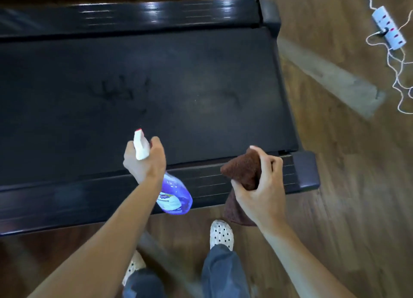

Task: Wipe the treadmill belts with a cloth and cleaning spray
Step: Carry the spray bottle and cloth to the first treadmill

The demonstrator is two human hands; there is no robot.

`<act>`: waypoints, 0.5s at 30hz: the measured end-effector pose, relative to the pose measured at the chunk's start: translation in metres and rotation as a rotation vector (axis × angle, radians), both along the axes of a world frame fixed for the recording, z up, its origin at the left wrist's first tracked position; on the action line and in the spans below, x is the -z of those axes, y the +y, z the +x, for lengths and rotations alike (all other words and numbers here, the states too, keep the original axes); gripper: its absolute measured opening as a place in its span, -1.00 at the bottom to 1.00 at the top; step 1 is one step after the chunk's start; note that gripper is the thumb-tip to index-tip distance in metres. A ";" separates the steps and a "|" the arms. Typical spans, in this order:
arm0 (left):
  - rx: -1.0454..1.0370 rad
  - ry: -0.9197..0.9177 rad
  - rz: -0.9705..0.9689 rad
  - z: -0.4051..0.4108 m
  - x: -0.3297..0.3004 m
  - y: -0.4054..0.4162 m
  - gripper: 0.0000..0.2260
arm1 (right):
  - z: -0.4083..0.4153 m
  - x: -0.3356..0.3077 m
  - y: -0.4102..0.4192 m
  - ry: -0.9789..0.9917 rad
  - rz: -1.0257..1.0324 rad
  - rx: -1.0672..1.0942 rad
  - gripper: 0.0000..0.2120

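Note:
A black treadmill belt (pixel 156 92) runs across the view, with faint smudge marks near its middle. My left hand (pixel 145 161) grips a spray bottle (pixel 176 197) of purple liquid by its neck; the white nozzle points over the near part of the belt. My right hand (pixel 261 186) holds a bunched brown cloth (pixel 243 170) above the treadmill's near side rail (pixel 89 199), close to its end cap. Part of the cloth hangs down below my palm.
Wooden floor (pixel 335 186) surrounds the treadmill. A white power strip (pixel 388 29) with tangled white cords lies at the upper right. A pale floor strip (pixel 330 76) runs diagonally beside the treadmill. My feet in white spotted shoes (pixel 221 233) stand just before the near rail.

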State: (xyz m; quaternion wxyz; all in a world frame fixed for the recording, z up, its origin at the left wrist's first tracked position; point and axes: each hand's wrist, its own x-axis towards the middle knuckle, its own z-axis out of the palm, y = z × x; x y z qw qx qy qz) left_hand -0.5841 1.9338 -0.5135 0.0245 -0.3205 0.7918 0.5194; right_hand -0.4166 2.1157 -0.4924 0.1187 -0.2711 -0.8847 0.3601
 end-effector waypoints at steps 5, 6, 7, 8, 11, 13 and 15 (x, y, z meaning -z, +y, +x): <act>0.250 0.128 -0.045 0.000 -0.013 -0.064 -0.77 | -0.058 -0.005 -0.055 0.057 0.007 -0.103 -0.24; 0.294 0.153 -0.070 0.000 -0.015 -0.073 -0.76 | -0.070 -0.008 -0.068 0.069 0.003 -0.129 -0.25; 0.330 0.171 -0.086 -0.001 -0.015 -0.083 -0.76 | -0.081 -0.010 -0.080 0.079 0.002 -0.160 -0.26; 0.360 0.188 -0.087 -0.001 -0.014 -0.092 -0.77 | -0.090 -0.011 -0.093 0.081 0.002 -0.195 -0.26; 0.442 0.225 -0.081 -0.003 -0.011 -0.120 -0.78 | -0.107 -0.014 -0.127 0.085 0.006 -0.296 -0.29; 0.417 0.224 -0.072 -0.004 -0.010 -0.144 -0.74 | -0.112 -0.012 -0.149 0.069 0.010 -0.347 -0.28; 0.267 0.188 -0.079 -0.006 -0.007 -0.176 -0.71 | -0.116 -0.009 -0.170 0.046 0.007 -0.393 -0.27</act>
